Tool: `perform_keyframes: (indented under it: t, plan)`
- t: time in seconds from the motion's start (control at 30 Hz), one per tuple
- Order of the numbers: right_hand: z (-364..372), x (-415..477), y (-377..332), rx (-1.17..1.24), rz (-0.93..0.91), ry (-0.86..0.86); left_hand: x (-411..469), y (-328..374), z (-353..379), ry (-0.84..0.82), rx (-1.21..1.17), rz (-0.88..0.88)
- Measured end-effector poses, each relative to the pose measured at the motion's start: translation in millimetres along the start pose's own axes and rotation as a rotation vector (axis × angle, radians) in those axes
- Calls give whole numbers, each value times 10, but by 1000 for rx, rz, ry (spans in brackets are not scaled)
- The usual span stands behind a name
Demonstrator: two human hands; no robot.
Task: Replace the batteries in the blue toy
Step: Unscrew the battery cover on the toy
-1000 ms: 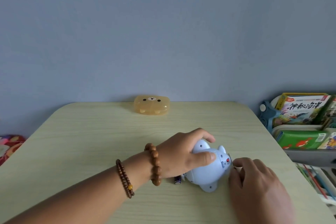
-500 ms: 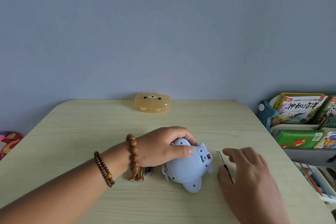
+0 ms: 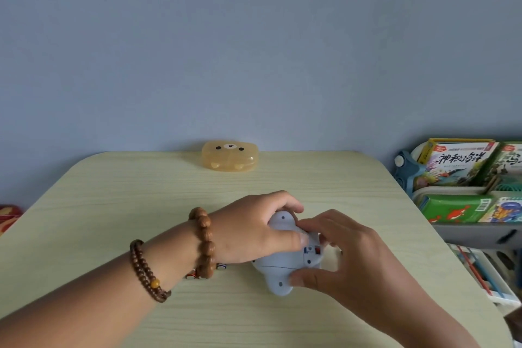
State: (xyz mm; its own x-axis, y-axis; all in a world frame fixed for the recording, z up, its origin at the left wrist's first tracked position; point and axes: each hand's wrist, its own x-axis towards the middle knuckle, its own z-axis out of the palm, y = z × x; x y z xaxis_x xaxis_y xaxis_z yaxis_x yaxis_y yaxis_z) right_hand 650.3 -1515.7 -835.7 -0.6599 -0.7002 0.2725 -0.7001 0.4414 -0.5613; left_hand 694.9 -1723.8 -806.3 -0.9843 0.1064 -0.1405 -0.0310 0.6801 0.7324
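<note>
Head view: the pale blue plastic animal-shaped toy [image 3: 285,263] lies belly-up on the pale green wood-grain table [image 3: 113,200], at about 5 o'clock from the table's middle. The left hand [image 3: 254,232], from 8 o'clock, curls over the toy's far end with its thumb pressed on the underside. The right hand [image 3: 347,257], from 4 o'clock, grips the near end, thumb on the lower flipper and fingertips by the small red switch [image 3: 317,250].

The step in hand looks like opening the battery cover, which seems not yet off. Next, the cover must be freed while the left hand steadies the body. Small cylindrical batteries [image 3: 220,266] peek out beside the beaded wooden bracelet [image 3: 204,240].

At 12 o'clock sits a translucent orange bear-face box [image 3: 229,159]. At 3 o'clock, a picture book [image 3: 457,164] bears Chinese characters, roughly "神秘海洋"; other print is too small to read.
</note>
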Motion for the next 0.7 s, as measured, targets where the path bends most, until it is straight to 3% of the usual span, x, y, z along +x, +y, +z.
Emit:
perform_keyframes:
  t: [0.2, 0.37, 0.47, 0.6, 0.7]
  plan:
    - [36, 3, 28, -36, 5, 52, -63, 18, 101, -17, 142, 49]
    - [-108, -110, 79, 11, 26, -46, -96, -18, 92, -63, 194, 80]
    - [-233, -284, 185, 129, 189, 134, -93, -34, 119, -63, 204, 62]
    - [-79, -417, 299, -243, 353, 251, -83, -56, 108, -52, 185, 53]
    - [17, -424, 296, -322, 283, 299, -77, -52, 94, -40, 192, 59]
